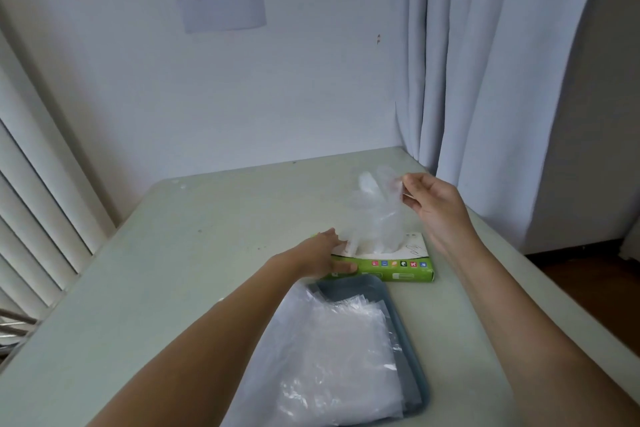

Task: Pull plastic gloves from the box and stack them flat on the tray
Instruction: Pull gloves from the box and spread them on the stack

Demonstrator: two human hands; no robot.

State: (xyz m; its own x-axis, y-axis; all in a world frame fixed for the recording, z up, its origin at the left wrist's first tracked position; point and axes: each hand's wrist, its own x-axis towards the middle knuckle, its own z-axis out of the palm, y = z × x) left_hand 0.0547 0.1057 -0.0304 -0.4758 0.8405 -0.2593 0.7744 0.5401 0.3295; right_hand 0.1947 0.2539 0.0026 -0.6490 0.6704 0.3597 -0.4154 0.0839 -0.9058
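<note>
Glove (377, 215): being held upright above the box (398, 269), long axis vertical, lower end seemingly lying in the slot
Right hand (433, 201): its fingertips being pinched on the glove's top tip
Left hand (322, 255): being pressed on the box's left end, fingers lying over the top, thumb along the near side, nothing being gripped
Hands: being held well apart, left low, right raised
Tray (349, 284): lying just on the person's side of the box, a flat stack (329, 357) being carried in it
Coming move: judged as the glove being brought down and toward the person, the right hand alone being on it
</note>
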